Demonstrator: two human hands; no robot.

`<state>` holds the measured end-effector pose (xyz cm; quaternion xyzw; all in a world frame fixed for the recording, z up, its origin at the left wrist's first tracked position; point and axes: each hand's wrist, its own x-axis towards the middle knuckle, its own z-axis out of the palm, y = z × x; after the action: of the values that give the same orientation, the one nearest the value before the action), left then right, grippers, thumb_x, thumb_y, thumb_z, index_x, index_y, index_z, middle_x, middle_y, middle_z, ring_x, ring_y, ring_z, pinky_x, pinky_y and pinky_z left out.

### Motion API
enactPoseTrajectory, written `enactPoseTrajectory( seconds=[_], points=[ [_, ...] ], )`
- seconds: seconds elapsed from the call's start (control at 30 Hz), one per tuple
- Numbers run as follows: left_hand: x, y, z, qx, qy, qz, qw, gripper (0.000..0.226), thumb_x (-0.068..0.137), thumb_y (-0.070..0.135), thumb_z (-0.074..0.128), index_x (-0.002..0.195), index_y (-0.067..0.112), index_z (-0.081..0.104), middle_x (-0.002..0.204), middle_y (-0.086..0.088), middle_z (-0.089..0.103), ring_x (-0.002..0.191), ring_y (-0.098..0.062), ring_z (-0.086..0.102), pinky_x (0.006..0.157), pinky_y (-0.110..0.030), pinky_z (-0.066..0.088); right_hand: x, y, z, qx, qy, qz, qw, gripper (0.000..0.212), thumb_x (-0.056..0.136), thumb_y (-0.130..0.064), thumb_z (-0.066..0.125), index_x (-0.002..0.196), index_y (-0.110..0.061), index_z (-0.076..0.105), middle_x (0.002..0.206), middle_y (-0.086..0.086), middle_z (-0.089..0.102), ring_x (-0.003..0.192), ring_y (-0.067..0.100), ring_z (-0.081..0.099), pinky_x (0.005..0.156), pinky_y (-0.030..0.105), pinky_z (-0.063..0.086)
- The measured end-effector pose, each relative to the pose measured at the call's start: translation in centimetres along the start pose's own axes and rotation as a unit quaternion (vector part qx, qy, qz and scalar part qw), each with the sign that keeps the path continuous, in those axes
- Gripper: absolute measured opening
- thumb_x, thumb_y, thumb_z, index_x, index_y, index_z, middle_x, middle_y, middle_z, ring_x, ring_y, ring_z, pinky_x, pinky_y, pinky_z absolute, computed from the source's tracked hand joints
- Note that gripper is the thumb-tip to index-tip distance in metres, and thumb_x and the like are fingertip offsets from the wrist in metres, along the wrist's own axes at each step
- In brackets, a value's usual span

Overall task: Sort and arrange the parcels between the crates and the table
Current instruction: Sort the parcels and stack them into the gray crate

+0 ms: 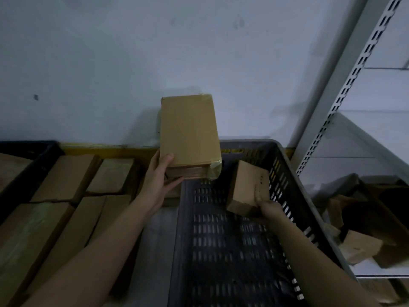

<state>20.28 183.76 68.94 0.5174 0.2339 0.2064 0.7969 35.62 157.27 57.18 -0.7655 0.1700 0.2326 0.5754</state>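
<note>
Cardboard parcels: tall parcel (pixel 189 134) in left hand (pixel 158 182), small parcel (pixel 246 189) in right hand (pixel 269 209).

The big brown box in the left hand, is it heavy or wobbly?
Probably light: the left hand alone holds the big brown box up by its near end. It looks stiff, keeping flat sides. Held so near one end, it might tip from the grip.

Both bare forearms reach forward. The left hand (pixel 159 180) is raised, thumb on top and fingers curled underneath, gripping a tall cardboard box (pixel 189 134) by its near end. The right hand (pixel 266 207) sits lower, fingers wrapped round a small box (pixel 246 187).
</note>
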Motion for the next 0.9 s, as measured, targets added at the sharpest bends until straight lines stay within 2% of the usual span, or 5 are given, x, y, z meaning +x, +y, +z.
enactPoseTrajectory(
  seconds=[0.27,0.4,0.6,0.7,0.9],
  points=[
    [-5.8,2.0,-4.0,0.01,0.053,-0.011,0.998,0.045,0.093,0.045,0.06,0.135,0.034,0.049,0.128,0.001,0.06,0.115,-0.023,0.059,0.078,-0.044,0.057,-6.4,-4.3,-1.3,0.078,-0.041,-0.059,0.994,0.039,0.098,-0.029,0.061,0.125,-0.002,0.053,0.117,0.015,0.057,0.088,0.03,0.062,0.074,0.049,0.06],
    [-8.3,2.3,-6.5,0.002,0.076,-0.026,0.997,0.036,0.094,0.043,0.059,0.128,0.033,0.051,0.127,-0.002,0.06,0.117,-0.027,0.059,0.087,-0.045,0.055,-10.3,-6.1,-0.2,0.113,-0.069,-0.102,0.986,0.05,0.098,-0.033,0.061,0.135,-0.001,0.05,0.121,0.016,0.057,0.103,0.037,0.065,0.065,0.041,0.062],
    [-9.5,4.2,-10.2,-0.006,0.098,-0.03,0.995,0.035,0.096,0.044,0.056,0.127,0.029,0.052,0.12,-0.004,0.062,0.108,-0.027,0.063,0.087,-0.045,0.055,-16.2,-8.4,3.1,0.125,-0.156,-0.143,0.969,0.042,0.097,-0.039,0.062,0.126,-0.01,0.052,0.113,0.013,0.062,0.087,0.034,0.073,0.056,0.032,0.062],
    [-9.6,5.1,-12.9,0.025,0.107,-0.032,0.993,0.041,0.093,0.051,0.059,0.127,0.031,0.053,0.125,-0.006,0.062,0.11,-0.029,0.063,0.084,-0.051,0.058,-18.1,-9.0,5.1,0.127,-0.181,-0.147,0.964,0.036,0.097,-0.036,0.061,0.124,-0.011,0.053,0.106,0.009,0.062,0.094,0.035,0.072,0.061,0.035,0.063],
    [-10.8,4.3,-15.3,0.046,0.083,-0.061,0.994,0.045,0.094,0.047,0.059,0.135,0.032,0.048,0.13,0.001,0.055,0.103,-0.013,0.057,0.075,-0.038,0.057,-20.7,-9.3,9.2,0.13,-0.169,-0.163,0.963,0.033,0.098,-0.033,0.061,0.122,-0.011,0.054,0.108,0.011,0.063,0.093,0.035,0.072,0.062,0.036,0.063]
  ],
)
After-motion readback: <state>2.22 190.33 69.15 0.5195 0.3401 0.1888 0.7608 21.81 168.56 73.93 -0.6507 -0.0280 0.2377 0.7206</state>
